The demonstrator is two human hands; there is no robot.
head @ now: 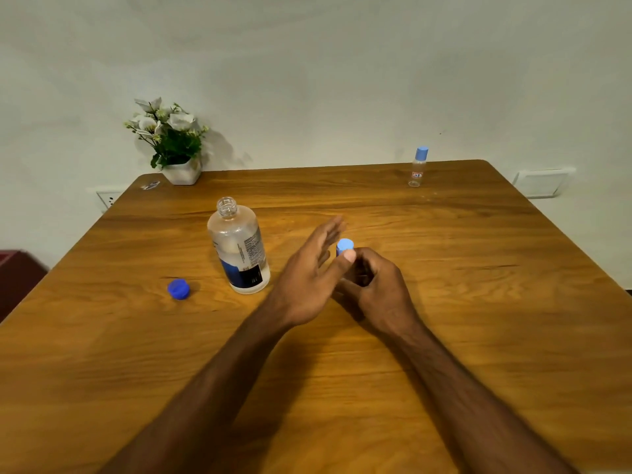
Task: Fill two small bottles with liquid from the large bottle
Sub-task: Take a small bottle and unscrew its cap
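So I've got one small bottle point(343, 249) wrapped in my right hand point(379, 285), fingers curled round the body so only the light blue cap shows. My left hand point(307, 278) is at the cap: thumb tip pressed against its side, the other fingers straight and a bit blurry, so I can't tell if they touch it.

Looks to me like a cap-twisting step, off or on I honestly can't say, since the body is hidden and I can't see a liquid level.

Tips: keep the bottle upright, steady it with the right hand, and bring a finger round opposite the thumb for a real pinch.

The large bottle point(239, 249) stands uncapped at about 9 o'clock from my hands, so watch the elbow. Its dark blue cap point(179, 289) lies further out, around 8 o'clock. The second small bottle point(418, 166) waits capped near the table's point(478, 302) far edge, around 1 o'clock.
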